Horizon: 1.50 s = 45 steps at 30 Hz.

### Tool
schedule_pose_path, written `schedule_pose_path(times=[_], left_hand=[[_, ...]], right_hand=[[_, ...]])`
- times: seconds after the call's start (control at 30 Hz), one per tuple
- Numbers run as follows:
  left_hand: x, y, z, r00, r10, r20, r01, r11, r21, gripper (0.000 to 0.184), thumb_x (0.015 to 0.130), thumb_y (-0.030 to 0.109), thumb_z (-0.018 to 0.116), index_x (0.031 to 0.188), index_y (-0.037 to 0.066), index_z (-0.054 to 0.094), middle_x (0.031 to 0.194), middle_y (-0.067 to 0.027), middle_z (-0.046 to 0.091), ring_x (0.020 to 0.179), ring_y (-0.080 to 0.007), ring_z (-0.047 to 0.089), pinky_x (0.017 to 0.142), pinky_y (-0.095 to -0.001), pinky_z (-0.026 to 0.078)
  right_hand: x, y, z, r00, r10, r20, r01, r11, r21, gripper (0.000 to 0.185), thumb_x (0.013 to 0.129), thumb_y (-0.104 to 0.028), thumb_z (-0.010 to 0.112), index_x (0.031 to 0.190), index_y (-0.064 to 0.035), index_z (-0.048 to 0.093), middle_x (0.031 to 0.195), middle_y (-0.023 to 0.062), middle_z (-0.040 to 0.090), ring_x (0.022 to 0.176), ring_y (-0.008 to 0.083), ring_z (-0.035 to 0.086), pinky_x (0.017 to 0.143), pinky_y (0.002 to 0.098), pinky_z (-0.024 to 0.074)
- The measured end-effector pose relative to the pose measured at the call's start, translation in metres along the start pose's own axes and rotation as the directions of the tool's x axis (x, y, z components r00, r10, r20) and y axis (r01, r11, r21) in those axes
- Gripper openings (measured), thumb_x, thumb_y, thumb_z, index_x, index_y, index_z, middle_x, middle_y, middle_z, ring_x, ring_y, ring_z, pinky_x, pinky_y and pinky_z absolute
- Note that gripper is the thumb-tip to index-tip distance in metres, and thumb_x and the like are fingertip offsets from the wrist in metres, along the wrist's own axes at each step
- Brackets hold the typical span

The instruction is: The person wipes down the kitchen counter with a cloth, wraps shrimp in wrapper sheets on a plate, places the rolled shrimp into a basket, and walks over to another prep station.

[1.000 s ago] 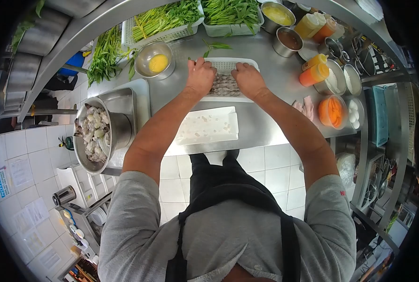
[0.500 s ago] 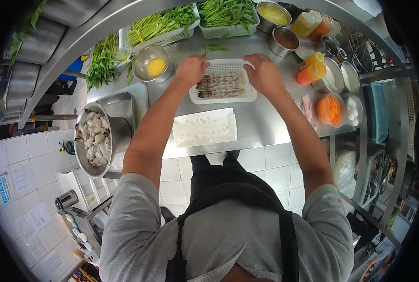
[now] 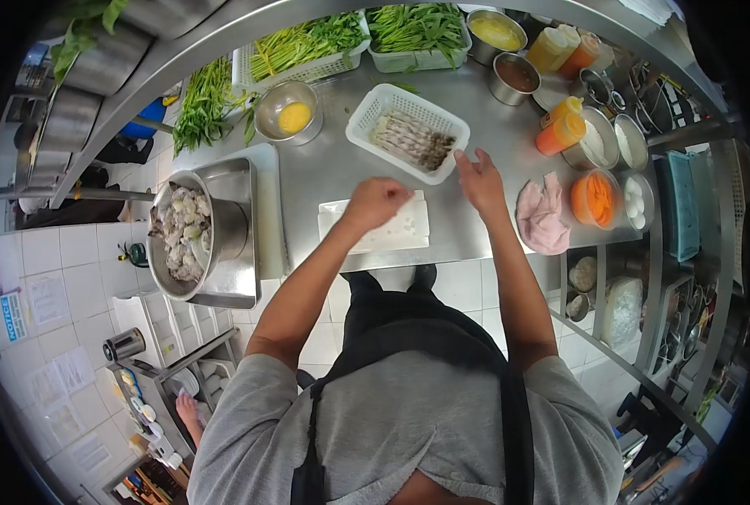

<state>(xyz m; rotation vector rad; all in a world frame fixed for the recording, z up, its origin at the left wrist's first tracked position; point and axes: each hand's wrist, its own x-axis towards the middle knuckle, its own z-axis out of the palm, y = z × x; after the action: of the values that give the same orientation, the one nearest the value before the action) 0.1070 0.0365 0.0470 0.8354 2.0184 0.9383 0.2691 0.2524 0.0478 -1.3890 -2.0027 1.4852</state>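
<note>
A white perforated basket (image 3: 360, 126) holds a row of shrimp (image 3: 414, 139), lying at a slant on the steel counter. Their dark ends point to the lower right. At the basket's right corner is my right hand (image 3: 481, 183), thumb and fingers apart; whether it touches the rim I cannot tell. My left hand (image 3: 376, 206) hovers over a shallow white tray (image 3: 333, 220) with small pale bits in it. Its fingers are curled together, and anything between them is hidden.
To the left, a steel pot (image 3: 215, 240) of seafood stands beside a metal pan (image 3: 248, 189). A bowl of yellow liquid (image 3: 294, 117) and baskets of greens (image 3: 417, 34) sit behind. A pink cloth (image 3: 543, 215), orange sauce bottles (image 3: 562, 133) and several bowls (image 3: 592, 139) line the right.
The basket has turned round, its shrimp's dark ends swinging from left to right. Both hands have come off its far side; the left moved down over the tray, the right to the near corner.
</note>
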Motion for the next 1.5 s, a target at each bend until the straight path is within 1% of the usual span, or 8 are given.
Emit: schedule_pose_path(times=[0.2, 0.33, 0.53, 0.77, 1.0, 1.23, 1.43, 1.5], left_hand=[[-0.088, 0.046, -0.058, 0.987, 0.153, -0.040, -0.156, 0.981, -0.115, 0.031, 0.104, 0.030, 0.077, 0.112, 0.000, 0.081, 0.095, -0.0061, 0.080, 0.082, -0.0150, 0.074, 0.073, -0.0340, 0.059], [-0.158, 0.026, -0.182, 0.913, 0.145, -0.383, -0.172, 0.984, -0.039, 0.027, 0.106, 0.023, 0.074, 0.117, 0.000, 0.079, 0.098, -0.0060, 0.080, 0.086, -0.0142, 0.074, 0.083, -0.0323, 0.061], [-0.222, -0.041, -0.321, 0.480, 0.002, -0.877, 0.347, 0.918, 0.192, 0.031, 0.096, 0.023, 0.076, 0.122, 0.007, 0.082, 0.110, -0.0148, 0.084, 0.102, -0.0265, 0.081, 0.091, -0.0396, 0.062], [-0.181, -0.065, -0.298, 0.655, 0.093, -0.750, 0.518, 0.667, 0.536, 0.042, 0.085, 0.032, 0.080, 0.122, 0.014, 0.083, 0.109, -0.0197, 0.082, 0.105, -0.0390, 0.078, 0.097, -0.0487, 0.061], [-0.197, -0.091, -0.336, 0.609, -0.215, -0.763, 0.280, 0.959, -0.047, 0.043, 0.087, 0.033, 0.084, 0.124, 0.014, 0.080, 0.106, -0.0097, 0.081, 0.096, -0.0222, 0.077, 0.091, -0.0348, 0.058], [-0.236, 0.013, -0.275, 0.752, -0.179, -0.634, -0.154, 0.888, -0.434, 0.023, 0.098, 0.018, 0.079, 0.118, 0.008, 0.077, 0.101, 0.0036, 0.078, 0.082, -0.0039, 0.065, 0.070, -0.0209, 0.045], [-0.191, 0.032, -0.135, 0.919, 0.044, -0.392, -0.232, 0.864, -0.446, 0.036, 0.102, 0.019, 0.079, 0.133, 0.000, 0.073, 0.111, -0.0037, 0.081, 0.091, -0.0096, 0.073, 0.083, -0.0271, 0.055], [-0.177, 0.027, -0.108, 0.874, 0.063, -0.482, -0.172, 0.968, -0.184, 0.040, 0.104, 0.020, 0.078, 0.137, -0.002, 0.072, 0.109, -0.0048, 0.081, 0.093, -0.0119, 0.074, 0.089, -0.0280, 0.057]], right_hand=[[0.094, 0.078, 0.026, 0.851, -0.524, 0.028, 0.463, 0.724, -0.511, 0.076, 0.096, -0.031, 0.076, 0.153, 0.0128, 0.051, 0.128, 0.0352, 0.073, 0.121, 0.0504, 0.070, 0.105, 0.0533, 0.0563], [0.093, 0.022, 0.025, 0.898, -0.385, 0.214, 0.440, 0.800, -0.409, 0.072, 0.094, -0.024, 0.074, 0.153, 0.0127, 0.053, 0.141, 0.0342, 0.068, 0.136, 0.0459, 0.064, 0.115, 0.0484, 0.0495], [0.079, -0.045, 0.029, 0.853, -0.302, 0.426, 0.502, 0.699, -0.510, 0.070, 0.094, -0.019, 0.074, 0.154, 0.0100, 0.052, 0.138, 0.0339, 0.069, 0.129, 0.0450, 0.068, 0.107, 0.0500, 0.0540], [0.045, -0.079, 0.030, 0.777, -0.490, 0.396, 0.629, 0.568, -0.531, 0.077, 0.096, -0.025, 0.078, 0.163, -0.0012, 0.048, 0.145, 0.0292, 0.064, 0.119, 0.0437, 0.071, 0.099, 0.0493, 0.0582], [-0.018, -0.108, 0.023, 0.746, -0.471, 0.472, 0.643, 0.695, -0.322, 0.072, 0.097, -0.022, 0.079, 0.161, -0.0026, 0.052, 0.139, 0.0245, 0.070, 0.106, 0.0285, 0.075, 0.095, 0.0393, 0.0599], [-0.088, -0.118, 0.046, 0.526, -0.560, 0.641, 0.649, 0.751, 0.124, 0.054, 0.101, -0.017, 0.078, 0.150, -0.0027, 0.062, 0.128, 0.0173, 0.075, 0.112, 0.0255, 0.075, 0.095, 0.0385, 0.0605], [-0.156, -0.159, 0.116, 0.520, -0.114, 0.847, -0.551, 0.713, 0.434, 0.081, 0.111, -0.061, 0.059, 0.154, 0.0074, 0.052, 0.124, 0.0165, 0.074, 0.114, 0.0259, 0.073, 0.099, 0.0395, 0.0581], [-0.127, -0.122, 0.128, 0.485, -0.048, 0.873, -0.615, 0.691, 0.379, 0.081, 0.112, -0.063, 0.054, 0.152, 0.0073, 0.054, 0.123, 0.0164, 0.074, 0.109, 0.0249, 0.073, 0.094, 0.0381, 0.0581]])
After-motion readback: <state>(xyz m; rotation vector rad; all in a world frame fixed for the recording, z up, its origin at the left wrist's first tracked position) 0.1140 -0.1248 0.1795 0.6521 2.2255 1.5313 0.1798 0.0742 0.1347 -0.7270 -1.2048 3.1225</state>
